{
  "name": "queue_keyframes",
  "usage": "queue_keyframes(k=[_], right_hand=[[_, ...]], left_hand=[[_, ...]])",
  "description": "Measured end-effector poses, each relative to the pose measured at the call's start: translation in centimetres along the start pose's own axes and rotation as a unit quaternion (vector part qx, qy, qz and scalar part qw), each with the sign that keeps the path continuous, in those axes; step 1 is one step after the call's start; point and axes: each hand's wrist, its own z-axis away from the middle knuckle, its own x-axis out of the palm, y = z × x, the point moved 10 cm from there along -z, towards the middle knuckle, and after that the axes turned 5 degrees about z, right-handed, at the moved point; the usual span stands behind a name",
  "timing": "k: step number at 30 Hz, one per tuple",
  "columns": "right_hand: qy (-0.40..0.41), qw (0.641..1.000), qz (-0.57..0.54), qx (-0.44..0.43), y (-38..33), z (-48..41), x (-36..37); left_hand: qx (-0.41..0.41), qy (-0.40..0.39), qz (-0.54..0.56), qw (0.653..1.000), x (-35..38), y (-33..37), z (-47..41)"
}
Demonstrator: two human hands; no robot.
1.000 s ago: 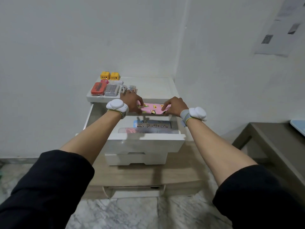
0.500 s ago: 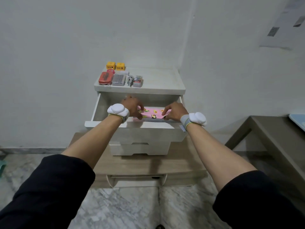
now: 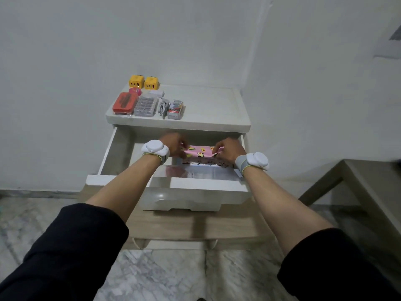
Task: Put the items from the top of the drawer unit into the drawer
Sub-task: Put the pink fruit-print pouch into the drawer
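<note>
The white drawer unit [image 3: 217, 120] has its top drawer [image 3: 117, 153] pulled out. Inside the drawer, my left hand [image 3: 173, 144] and my right hand [image 3: 227, 148] each pinch one end of a flat pink pouch [image 3: 199, 151] printed with avocados. Under the pouch lies a flat packet [image 3: 201, 170] with dark lettering. On the unit's top left stand two yellow adapters [image 3: 136, 81] [image 3: 152, 83], a red case [image 3: 125, 103], a small pink item [image 3: 135, 91], a grey ribbed case [image 3: 145, 106], a coiled cable [image 3: 163, 106] and a small box [image 3: 175, 109].
The unit rests on a low wooden stand [image 3: 195, 227] on a marble floor, in a white wall corner. A brown table [image 3: 368, 183] is at the right. A second drawer front [image 3: 182, 206] sits shut below.
Both hands carried the pink pouch from the unit's top edge down into the open drawer. The camera view shifted, so the unit's top shows more fully.
</note>
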Motion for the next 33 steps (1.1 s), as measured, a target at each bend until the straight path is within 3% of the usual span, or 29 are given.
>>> queue_keyframes(k=[14, 24, 33], right_hand=[[-0.061, 0.992, 0.106, -0.013, 1.7, -6.1, 2.0], [-0.174, 0.962, 0.208, 0.019, 1.4, -5.7, 3.8], [-0.252, 0.951, 0.177, 0.036, -2.3, -2.1, 2.9]], left_hand=[[-0.012, -0.026, -0.031, 0.999, 2.5, -0.6, -6.3], [-0.031, -0.15, -0.032, 0.988, 4.7, -0.1, -6.4], [0.018, -0.17, -0.07, 0.983, 3.6, 0.2, -3.5]])
